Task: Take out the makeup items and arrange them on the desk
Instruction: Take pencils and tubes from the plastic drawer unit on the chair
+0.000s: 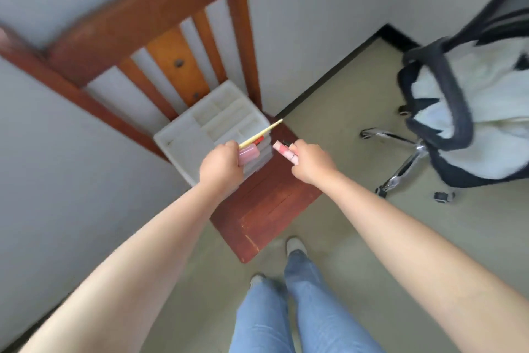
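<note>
White walls and a pale floor (329,152) surround a wooden chair (266,209). On its seat, against the back edge, sits a white box (200,129) with little slots. Just over the box's front edge, the left hand (221,166) grips a pink bottle (248,153) and a thin yellow stick (262,133) that points up and right. Beside it, over the seat's right edge, the right hand (310,162) holds a pink tube (284,150) pointing left. No desk shows here, so both hands must carry these away.

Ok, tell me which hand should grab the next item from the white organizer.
Probably the right hand: it holds only one pink tube, while the left hand already grips several items over the organizer.
</note>
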The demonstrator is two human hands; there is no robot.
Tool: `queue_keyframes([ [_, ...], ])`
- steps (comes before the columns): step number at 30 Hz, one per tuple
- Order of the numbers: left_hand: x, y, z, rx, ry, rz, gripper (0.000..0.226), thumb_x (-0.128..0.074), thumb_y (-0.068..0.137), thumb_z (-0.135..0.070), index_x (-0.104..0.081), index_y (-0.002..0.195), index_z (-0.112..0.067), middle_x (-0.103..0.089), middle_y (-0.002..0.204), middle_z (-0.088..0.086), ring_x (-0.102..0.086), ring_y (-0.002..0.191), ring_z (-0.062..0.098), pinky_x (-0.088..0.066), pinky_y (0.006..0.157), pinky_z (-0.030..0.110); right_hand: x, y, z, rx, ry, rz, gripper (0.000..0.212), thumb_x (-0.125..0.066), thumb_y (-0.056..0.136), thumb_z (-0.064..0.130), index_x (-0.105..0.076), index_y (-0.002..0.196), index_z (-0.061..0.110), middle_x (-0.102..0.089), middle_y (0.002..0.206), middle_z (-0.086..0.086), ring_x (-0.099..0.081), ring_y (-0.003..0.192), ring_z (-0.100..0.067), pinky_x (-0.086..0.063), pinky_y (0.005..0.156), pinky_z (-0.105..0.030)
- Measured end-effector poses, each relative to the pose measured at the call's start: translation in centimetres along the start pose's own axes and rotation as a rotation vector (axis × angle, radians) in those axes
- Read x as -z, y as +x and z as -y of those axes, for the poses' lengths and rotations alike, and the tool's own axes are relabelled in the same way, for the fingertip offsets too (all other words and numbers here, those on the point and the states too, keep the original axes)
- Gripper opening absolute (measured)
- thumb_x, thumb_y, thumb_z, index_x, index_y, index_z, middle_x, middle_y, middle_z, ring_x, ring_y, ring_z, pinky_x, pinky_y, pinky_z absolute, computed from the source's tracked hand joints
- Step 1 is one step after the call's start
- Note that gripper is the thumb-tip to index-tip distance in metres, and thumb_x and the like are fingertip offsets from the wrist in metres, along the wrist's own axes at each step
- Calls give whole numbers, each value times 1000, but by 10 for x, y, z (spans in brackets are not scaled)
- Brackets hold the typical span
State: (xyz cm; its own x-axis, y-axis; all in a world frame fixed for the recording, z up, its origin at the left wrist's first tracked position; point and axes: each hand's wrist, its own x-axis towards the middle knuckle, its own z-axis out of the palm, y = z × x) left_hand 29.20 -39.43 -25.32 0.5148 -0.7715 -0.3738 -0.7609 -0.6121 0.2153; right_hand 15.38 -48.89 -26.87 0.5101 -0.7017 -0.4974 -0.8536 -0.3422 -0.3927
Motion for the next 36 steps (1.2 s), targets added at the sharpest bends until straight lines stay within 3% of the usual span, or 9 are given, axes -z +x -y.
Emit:
queue_keyframes([
  [6,35,-29,-112,-367,192,-33,24,-45,86,-5,-48,110,-2,-55,116,16,-53,109,36,-44,83,39,72,-105,-60,-170,-160,-269,31,-47,83,4,-44,113,8,-59,120,-10,-55,111,-32,-44,84,-36],
  [13,14,-144,-269,-922,439,-46,31,-45,87,-5,-46,118,-5,-53,122,13,-47,117,31,-40,92,35,95,-290,-153,-586,-192,-486,34,-51,85,9,-42,118,10,-58,119,-9,-56,111,-30,-42,85,-35],
  [24,-113,-534,-504,-1802,646,-164,30,-40,90,-6,-44,119,-10,-53,122,8,-45,117,26,-36,95,32,15,-705,-333,-1283,-178,-623,35,-48,83,2,-43,118,9,-57,117,-11,-55,109,-28,-40,87,-34],
  [29,-187,-738,-576,-2076,632,-211,33,-38,90,-3,-42,123,-9,-50,126,9,-43,120,27,-37,96,33,-45,-887,-399,-1497,-138,-642,36,-47,83,1,-42,118,8,-57,117,-11,-56,107,-29,-39,86,-34],
  [36,-289,-947,-636,-2313,595,-94,34,-42,87,-3,-43,121,-9,-52,123,11,-44,117,28,-37,94,34,-109,-1064,-478,-1709,-44,-638,37,-47,84,5,-41,120,10,-58,116,-8,-57,106,-27,-41,84,-33],
])
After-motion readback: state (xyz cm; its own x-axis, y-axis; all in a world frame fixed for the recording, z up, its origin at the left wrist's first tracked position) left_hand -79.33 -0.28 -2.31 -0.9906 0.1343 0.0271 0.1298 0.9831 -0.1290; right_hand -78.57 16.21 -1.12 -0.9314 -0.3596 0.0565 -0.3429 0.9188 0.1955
